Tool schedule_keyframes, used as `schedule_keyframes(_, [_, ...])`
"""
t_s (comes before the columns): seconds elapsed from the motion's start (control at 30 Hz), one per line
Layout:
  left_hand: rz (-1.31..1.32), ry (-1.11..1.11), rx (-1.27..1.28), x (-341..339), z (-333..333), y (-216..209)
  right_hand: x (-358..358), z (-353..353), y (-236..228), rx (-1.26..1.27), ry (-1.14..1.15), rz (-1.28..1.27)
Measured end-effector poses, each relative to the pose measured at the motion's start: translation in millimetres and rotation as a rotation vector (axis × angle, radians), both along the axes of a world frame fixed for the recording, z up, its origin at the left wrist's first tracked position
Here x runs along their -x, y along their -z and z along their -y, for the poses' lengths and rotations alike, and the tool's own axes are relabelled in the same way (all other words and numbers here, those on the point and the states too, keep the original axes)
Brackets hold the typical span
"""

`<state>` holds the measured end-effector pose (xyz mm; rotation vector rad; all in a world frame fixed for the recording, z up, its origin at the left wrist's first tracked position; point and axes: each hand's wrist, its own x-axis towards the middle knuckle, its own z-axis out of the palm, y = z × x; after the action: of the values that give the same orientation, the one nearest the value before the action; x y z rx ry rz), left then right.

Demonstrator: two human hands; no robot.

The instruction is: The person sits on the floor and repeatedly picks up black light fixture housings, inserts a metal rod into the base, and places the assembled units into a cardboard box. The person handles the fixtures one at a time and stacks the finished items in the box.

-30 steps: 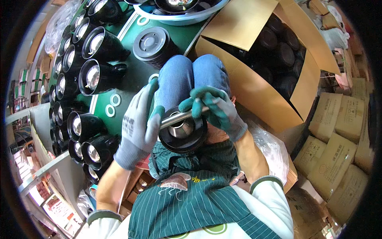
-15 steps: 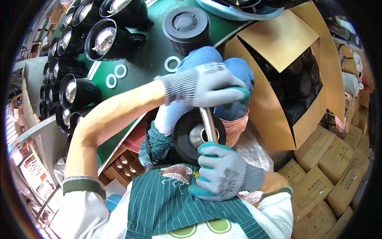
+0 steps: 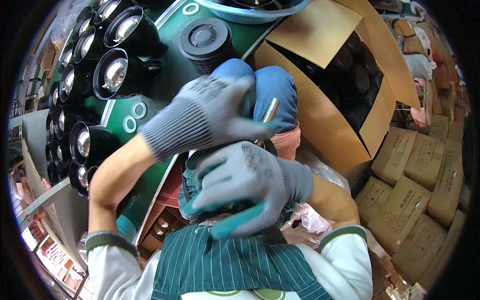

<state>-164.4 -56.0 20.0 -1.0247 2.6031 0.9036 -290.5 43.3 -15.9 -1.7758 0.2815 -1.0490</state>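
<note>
Both my hands wear grey knit gloves with green palms. My left hand (image 3: 215,112) is over my knees, thumb stretched out and apart from the fingers, whose tips are partly hidden. Just beyond its thumb a shiny metal rod (image 3: 271,110) sticks up at a slant; its lower end is covered. Closer to my body, my right hand (image 3: 242,185) spreads its fingers over my lap, slightly blurred, with nothing seen in it. The black round part in my lap is almost wholly hidden under both hands. My striped green apron (image 3: 220,260) lies below.
On the green table (image 3: 165,65) stand black bowl-shaped lamp housings (image 3: 115,75) with silvery bulbs, a stack of dark grey discs (image 3: 205,40) and white rings (image 3: 138,109). A blue basin (image 3: 255,12) is at the far edge. Right are an open carton (image 3: 320,115) of black parts and stacked boxes (image 3: 405,200).
My left hand has come off the rod's top and moved left and nearer. My right hand has let go of the rod and opened. The rod now tilts the other way; the view has shifted.
</note>
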Motion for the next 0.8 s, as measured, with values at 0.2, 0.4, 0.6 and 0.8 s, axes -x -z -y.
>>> schedule_keyframes(0.2, [0.152, 0.242, -0.080, -4, -25, -31, 73, -26, 41, -0.626, -0.028, 1.025])
schedule_keyframes(0.4, [0.641, 0.196, 0.260, 50, -114, -47, 61, -36, 106, -0.727, 0.631, 0.531])
schedule_keyframes(0.6, [0.493, -0.255, 0.435, 45, -153, 10, 46, 21, 116, -1.411, -0.007, 0.833])
schedule_keyframes(0.8, [0.402, -0.027, 0.385, -1, -122, 1, 30, -1, 143, -1.201, -0.186, 1.284])
